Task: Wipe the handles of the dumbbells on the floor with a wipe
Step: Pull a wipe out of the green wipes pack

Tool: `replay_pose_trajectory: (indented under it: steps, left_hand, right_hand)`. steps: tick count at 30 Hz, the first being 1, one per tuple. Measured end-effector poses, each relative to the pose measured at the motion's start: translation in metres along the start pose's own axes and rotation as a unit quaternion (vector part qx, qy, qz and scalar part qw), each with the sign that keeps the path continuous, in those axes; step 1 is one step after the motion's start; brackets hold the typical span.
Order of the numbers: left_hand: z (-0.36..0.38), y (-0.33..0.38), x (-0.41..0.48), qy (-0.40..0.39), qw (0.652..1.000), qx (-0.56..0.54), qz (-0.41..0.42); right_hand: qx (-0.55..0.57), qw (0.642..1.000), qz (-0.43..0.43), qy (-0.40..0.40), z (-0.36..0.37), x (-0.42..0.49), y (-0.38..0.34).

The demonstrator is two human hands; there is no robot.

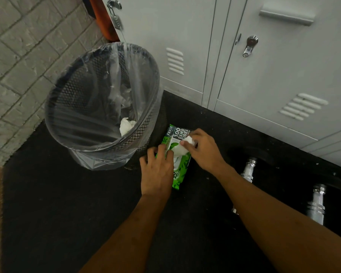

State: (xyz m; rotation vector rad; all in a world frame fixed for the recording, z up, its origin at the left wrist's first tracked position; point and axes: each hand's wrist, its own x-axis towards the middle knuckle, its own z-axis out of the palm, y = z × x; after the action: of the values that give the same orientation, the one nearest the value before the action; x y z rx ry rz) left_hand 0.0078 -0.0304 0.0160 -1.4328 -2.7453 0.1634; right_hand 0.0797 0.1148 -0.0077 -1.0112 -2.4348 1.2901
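A green pack of wipes lies on the black floor mat beside the bin. My left hand presses on the pack and holds its flap up. My right hand pinches a white wipe that sticks out of the pack's opening. Two dumbbells lie to the right: the chrome handle of one is partly hidden behind my right forearm, and the other handle shows further right. Their dark ends blend into the floor.
A black mesh waste bin with a clear liner stands at the left, with a crumpled white wipe inside. Grey metal lockers run along the back. A brick wall is at the left.
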Motion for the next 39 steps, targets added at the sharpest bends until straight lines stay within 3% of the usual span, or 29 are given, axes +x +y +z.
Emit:
replay_pose_trajectory:
  steps: [7, 13, 16, 29, 31, 34, 39]
  left_hand:
    - [0.002, -0.001, 0.002, 0.01, 1.0, 0.012, -0.001]
    - [0.005, -0.002, 0.002, 0.02, 1.0, 0.015, -0.003]
    - [0.005, -0.001, 0.002, 0.015, 1.0, 0.014, -0.004]
    - [0.007, -0.001, 0.002, 0.02, 1.0, 0.014, -0.005]
    - [0.007, -0.001, 0.002, 0.018, 1.0, 0.014, -0.005]
    - [0.007, -0.001, 0.002, 0.023, 1.0, 0.013, -0.01]
    - [0.007, 0.003, 0.004, 0.026, 0.999, 0.008, -0.023]
  right_hand:
    - [0.128, 0.979, 0.007, 0.158, -0.007, 0.002, -0.011]
    - [0.316, 0.916, 0.063, 0.239, -0.022, 0.005, -0.027]
    - [0.398, 0.877, 0.114, 0.243, -0.026, 0.008, -0.032]
    - [0.349, 0.875, 0.164, 0.293, -0.04, -0.001, -0.021]
    - [0.355, 0.875, 0.183, 0.273, -0.042, -0.002, -0.019]
    - [0.296, 0.908, 0.222, 0.199, -0.053, -0.004, -0.016]
    - [0.076, 0.97, 0.227, -0.051, -0.074, -0.004, -0.005]
